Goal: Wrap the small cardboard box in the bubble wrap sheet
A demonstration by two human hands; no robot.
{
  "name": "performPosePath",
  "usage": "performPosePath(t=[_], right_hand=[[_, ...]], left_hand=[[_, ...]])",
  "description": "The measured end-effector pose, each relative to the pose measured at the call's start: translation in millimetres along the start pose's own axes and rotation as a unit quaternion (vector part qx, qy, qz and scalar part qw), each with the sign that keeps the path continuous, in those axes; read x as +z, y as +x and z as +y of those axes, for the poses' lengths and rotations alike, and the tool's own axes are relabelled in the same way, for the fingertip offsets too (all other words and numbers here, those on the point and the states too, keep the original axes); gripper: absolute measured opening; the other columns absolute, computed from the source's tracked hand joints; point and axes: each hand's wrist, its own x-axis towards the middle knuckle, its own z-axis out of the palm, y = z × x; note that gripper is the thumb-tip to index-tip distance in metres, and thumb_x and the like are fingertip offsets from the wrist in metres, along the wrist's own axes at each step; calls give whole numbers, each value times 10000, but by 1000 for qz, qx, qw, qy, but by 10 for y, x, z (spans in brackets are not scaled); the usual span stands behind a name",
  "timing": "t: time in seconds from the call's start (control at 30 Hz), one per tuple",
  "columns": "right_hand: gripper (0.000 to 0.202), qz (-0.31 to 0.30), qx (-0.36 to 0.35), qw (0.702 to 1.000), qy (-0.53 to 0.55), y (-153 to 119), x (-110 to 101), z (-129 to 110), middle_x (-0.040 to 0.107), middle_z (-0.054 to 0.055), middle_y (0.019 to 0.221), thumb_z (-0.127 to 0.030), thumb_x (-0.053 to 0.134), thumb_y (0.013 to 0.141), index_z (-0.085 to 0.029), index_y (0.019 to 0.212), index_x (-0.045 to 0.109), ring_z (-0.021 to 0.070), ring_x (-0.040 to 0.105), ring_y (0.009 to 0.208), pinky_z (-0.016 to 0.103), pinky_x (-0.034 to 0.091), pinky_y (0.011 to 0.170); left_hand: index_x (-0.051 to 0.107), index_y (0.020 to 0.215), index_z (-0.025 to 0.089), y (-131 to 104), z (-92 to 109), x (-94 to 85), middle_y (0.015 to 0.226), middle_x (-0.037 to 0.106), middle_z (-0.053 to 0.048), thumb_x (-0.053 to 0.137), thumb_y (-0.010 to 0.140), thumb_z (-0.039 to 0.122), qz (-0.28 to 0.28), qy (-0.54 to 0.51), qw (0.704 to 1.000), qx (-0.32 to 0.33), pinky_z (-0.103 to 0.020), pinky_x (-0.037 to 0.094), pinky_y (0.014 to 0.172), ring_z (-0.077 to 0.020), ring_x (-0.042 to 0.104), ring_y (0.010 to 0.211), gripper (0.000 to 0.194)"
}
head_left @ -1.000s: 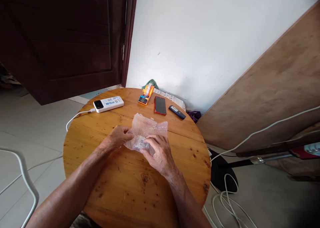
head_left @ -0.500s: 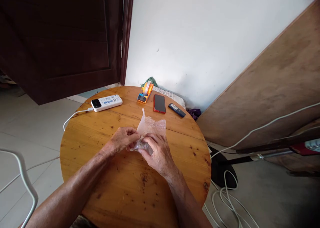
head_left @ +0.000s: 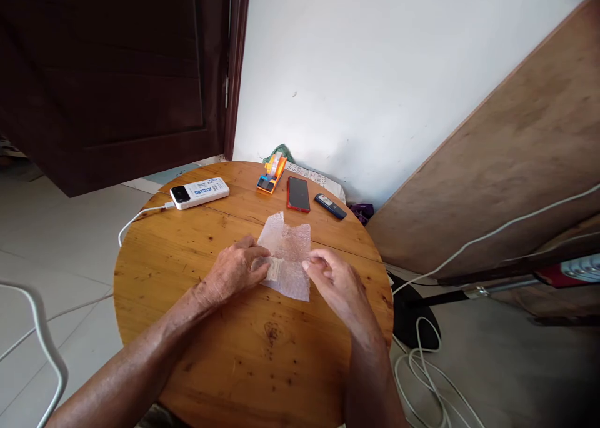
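Bubble wrap (head_left: 296, 240) lies mid-frame on the counter (head_left: 244, 347), bearing a pale packet (head_left: 275, 269). The right hand (head_left: 344, 290) keeps its grip pinched at the wrap's edge; whether the left hand (head_left: 234, 265) clamps the packet, I can't tell. Uneven pulling could slide it loose. Phone (head_left: 299, 194) and tape dispenser (head_left: 272, 173), upper centre, limit room beyond.

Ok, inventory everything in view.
bubble wrap: 1, translucent, table centre
item: 1, whitish, at wrap
power bank: 1, white, far left
tape dispenser: 1, orange, far edge
phone: 1, black-red, beside dispenser
handset: 1, blue, beside phone
table: 1, brown, centre
bundles: 2, green, purple, beyond table
packaging: 1, white, beyond phone
door: 1, brown, left
wall: 1, white, behind
board: 1, brown, right
floor: 1, grey, below
cables: several, white, both sides
base: 1, black, right
pole: 1, silver, right
left hand: 1, bare, on wrap
right hand: 1, bare, wrap's edge
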Motion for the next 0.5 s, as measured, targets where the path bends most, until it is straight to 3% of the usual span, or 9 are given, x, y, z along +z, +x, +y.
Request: performPosePath(t=[0.1,0.17,0.3,0.5], right_hand=[[184,-59,39,997,-23,-71,-1,149,675,14,674,-386,628,845,-218,917,654,191,635,594,292,441,546],[255,-68,54,996,-16,-123,84,199,656,0,648,-379,635,830,-206,1017,645,181,612,568,282,429,534],[512,-39,73,995,60,-172,294,148,642,-10,698,-288,609,804,-165,1291,512,161,577,575,263,429,532],[463,11,35,984,173,-106,389,-148,613,-24,714,-237,549,831,-187,1291,519,123,527,564,228,425,519]], left_hand=[[733,1028,226,-13,19,42,1041,642,-53,576,841,249,5,14,1000,0,-244,496,747,-153,636,834,246],[723,1019,219,-21,38,70,1052,635,-55,577,836,237,8,18,1000,-5,-238,498,732,-144,633,806,235],[713,1020,210,-31,67,108,1035,635,-55,588,826,242,15,32,999,-18,-245,490,704,-142,624,760,233],[707,1051,245,-43,118,85,1089,629,-43,576,851,300,-3,64,997,-44,-253,478,682,-153,639,784,245]])
